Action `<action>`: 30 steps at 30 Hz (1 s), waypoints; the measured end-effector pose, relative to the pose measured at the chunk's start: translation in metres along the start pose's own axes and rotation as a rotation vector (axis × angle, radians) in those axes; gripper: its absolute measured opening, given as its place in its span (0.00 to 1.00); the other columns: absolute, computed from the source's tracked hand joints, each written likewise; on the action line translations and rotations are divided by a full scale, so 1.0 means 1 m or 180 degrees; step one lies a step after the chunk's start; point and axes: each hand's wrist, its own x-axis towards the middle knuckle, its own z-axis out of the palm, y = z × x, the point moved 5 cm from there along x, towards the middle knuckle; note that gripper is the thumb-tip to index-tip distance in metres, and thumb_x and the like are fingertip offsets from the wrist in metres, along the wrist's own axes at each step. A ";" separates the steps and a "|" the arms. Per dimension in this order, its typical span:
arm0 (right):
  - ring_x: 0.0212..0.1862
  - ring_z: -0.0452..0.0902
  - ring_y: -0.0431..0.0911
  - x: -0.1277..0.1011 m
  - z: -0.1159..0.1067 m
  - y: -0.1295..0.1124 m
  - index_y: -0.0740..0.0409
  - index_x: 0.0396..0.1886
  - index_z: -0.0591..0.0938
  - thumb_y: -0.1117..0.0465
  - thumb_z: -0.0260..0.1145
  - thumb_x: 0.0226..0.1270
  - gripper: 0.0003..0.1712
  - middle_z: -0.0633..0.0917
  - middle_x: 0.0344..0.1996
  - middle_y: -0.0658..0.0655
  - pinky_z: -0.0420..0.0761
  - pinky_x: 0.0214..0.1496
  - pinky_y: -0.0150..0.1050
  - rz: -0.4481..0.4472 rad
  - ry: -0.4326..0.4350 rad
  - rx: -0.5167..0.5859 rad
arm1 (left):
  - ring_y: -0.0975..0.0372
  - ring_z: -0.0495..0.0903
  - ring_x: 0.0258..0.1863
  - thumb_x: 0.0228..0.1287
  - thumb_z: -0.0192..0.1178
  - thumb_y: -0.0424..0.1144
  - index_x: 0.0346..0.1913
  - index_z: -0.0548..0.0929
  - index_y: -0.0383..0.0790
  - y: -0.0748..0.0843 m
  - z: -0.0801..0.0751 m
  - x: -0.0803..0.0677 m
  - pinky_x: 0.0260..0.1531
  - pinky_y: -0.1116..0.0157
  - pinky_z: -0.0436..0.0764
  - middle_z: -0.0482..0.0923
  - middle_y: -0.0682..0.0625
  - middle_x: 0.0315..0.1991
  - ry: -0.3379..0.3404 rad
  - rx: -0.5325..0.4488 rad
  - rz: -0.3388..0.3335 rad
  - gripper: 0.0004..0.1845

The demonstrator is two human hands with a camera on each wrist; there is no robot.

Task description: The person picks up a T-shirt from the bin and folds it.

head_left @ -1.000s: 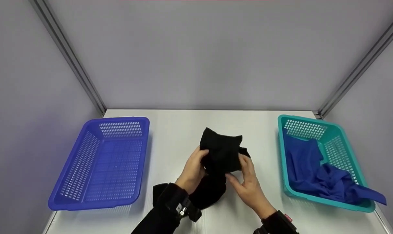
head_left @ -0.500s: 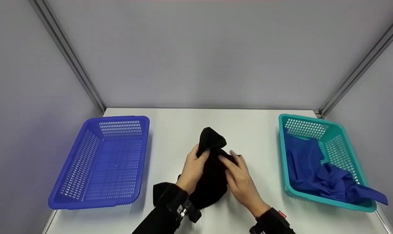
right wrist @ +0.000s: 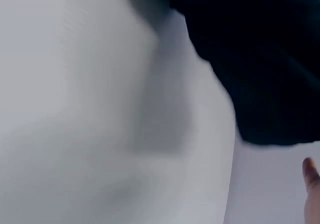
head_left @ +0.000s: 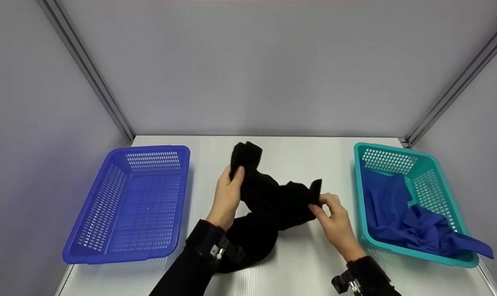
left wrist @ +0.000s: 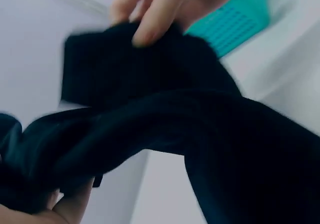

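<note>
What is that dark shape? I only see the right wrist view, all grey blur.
Observer: A black cloth; the head view shows the left hand and the right hand each gripping an end.
Operator: Anything nearby?
Observer: An empty blue basket sits on the person's left.
Operator: And on the right?
Observer: A teal basket holding a blue garment, one end hanging over the rim.

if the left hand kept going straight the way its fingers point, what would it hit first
The left hand grips the black cloth with its fingers aimed up and away toward the back wall. Beyond the cloth it holds, only bare table lies ahead, so probably the wall; depth is unclear.
</note>
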 end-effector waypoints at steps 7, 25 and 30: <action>0.47 0.81 0.39 0.008 -0.069 0.009 0.70 0.45 0.75 0.71 0.60 0.75 0.05 0.82 0.39 0.48 0.79 0.52 0.28 0.0871 0.0278 0.0371 | 0.58 0.74 0.66 0.82 0.49 0.42 0.71 0.71 0.38 0.050 -0.038 0.030 0.68 0.61 0.70 0.74 0.45 0.67 0.0325 -0.0107 0.0191 0.22; 0.28 0.78 0.42 0.017 -0.096 -0.025 0.68 0.43 0.84 0.68 0.53 0.80 0.13 0.81 0.34 0.57 0.81 0.27 0.32 0.0642 0.0711 0.2328 | 0.45 0.81 0.39 0.72 0.64 0.42 0.43 0.87 0.38 0.092 -0.036 0.059 0.42 0.51 0.78 0.82 0.36 0.41 0.1115 0.2363 0.1143 0.10; 0.26 0.81 0.45 0.014 -0.104 -0.015 0.69 0.41 0.85 0.65 0.58 0.79 0.12 0.82 0.34 0.58 0.83 0.26 0.34 0.0973 0.1243 0.2350 | 0.54 0.87 0.25 0.77 0.57 0.36 0.55 0.82 0.37 0.059 -0.029 0.066 0.30 0.57 0.88 0.82 0.38 0.33 0.0422 0.0557 -0.0025 0.11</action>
